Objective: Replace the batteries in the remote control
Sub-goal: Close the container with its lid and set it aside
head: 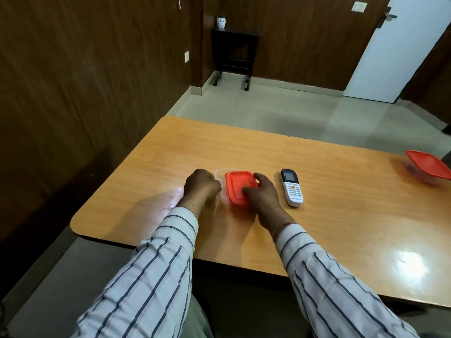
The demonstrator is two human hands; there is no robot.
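Note:
A white remote control with a dark screen lies face up on the wooden table, untouched. To its left stands a small clear plastic box whose orange lid sits askew, shifted to the right. My right hand grips that lid, fingers over its right edge and thumb on top. My left hand is curled against the box's left side, holding it. What is inside the box is hidden.
A second clear box with an orange lid stands at the table's far right edge. A dark wheeled side table with a small white pot stands in the room's far corner. A white door is at the back right.

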